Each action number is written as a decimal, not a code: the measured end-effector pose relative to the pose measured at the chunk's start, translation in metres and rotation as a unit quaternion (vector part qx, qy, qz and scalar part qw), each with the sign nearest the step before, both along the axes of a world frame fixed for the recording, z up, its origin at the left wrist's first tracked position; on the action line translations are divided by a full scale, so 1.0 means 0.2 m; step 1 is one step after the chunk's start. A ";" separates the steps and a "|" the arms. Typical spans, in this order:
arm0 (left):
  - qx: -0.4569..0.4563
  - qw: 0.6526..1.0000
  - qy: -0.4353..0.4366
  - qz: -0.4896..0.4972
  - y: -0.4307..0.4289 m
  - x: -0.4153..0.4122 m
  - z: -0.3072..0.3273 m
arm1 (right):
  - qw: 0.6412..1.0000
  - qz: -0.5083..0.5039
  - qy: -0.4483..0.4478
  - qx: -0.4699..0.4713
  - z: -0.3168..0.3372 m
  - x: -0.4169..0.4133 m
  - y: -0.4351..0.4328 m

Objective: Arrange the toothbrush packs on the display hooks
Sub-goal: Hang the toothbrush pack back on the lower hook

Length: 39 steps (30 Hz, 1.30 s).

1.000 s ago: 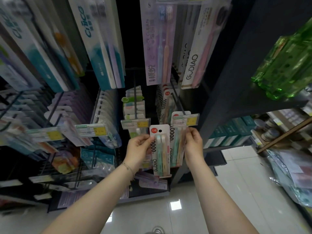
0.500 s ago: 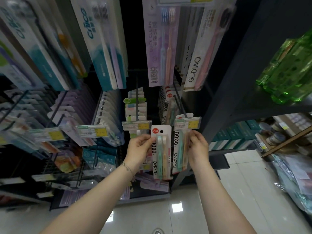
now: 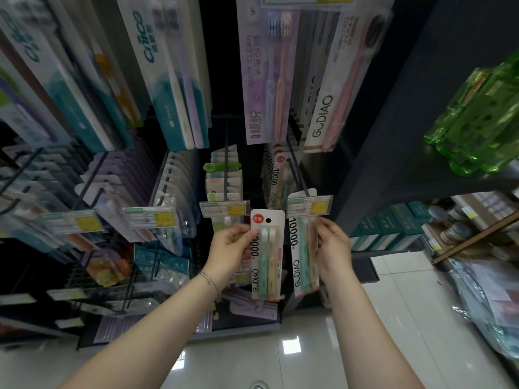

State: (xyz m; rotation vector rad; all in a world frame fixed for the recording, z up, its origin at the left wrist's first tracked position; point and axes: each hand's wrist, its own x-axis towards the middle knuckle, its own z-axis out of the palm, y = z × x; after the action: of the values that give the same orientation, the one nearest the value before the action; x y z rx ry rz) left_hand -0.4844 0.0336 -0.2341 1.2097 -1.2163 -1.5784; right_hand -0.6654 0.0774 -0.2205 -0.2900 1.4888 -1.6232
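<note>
Shifted rightward, right hand (image 3: 334, 242) pinches the hooked pack (image 3: 302, 248); left hand (image 3: 230, 245) pinches a loose pack (image 3: 266, 259).

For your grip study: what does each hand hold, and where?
Left hand pinches the loose pack by its left edge; right hand holds the second pack by its right edge.

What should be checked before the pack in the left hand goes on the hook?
1. Left hand grips pack: ok.
2. Hole in pack uncovered: ok.
3. Pack upright, front out: ok.
4. Hole lined up with hook: not ok, pack sits left of it.
5. Right hand holds hung pack: ok.
6. Hook tip free: cannot tell, tag hides it.
</note>
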 end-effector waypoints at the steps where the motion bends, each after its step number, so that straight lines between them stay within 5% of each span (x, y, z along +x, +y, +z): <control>1: 0.001 1.000 0.000 0.000 0.00 0.00 0.00 | 1.000 -0.001 0.000 -0.002 0.01 0.01 0.00; 19: -0.004 1.000 -0.009 0.006 -0.01 0.01 -0.03 | 0.995 -0.006 0.093 0.033 0.12 -0.01 0.02; 32: -0.002 1.000 0.000 -0.008 0.00 -0.02 -0.02 | 0.999 -0.038 -0.021 0.030 -0.01 0.01 0.03; 39: -0.008 1.000 0.005 -0.011 0.01 -0.02 -0.03 | 0.996 -0.045 0.074 0.023 0.05 0.03 0.01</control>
State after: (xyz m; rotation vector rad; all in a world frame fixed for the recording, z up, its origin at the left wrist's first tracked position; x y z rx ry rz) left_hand -0.4887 0.0354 -0.2394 1.1801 -1.2378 -1.5857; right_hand -0.6604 0.0799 -0.2111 -0.3287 1.6703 -1.6664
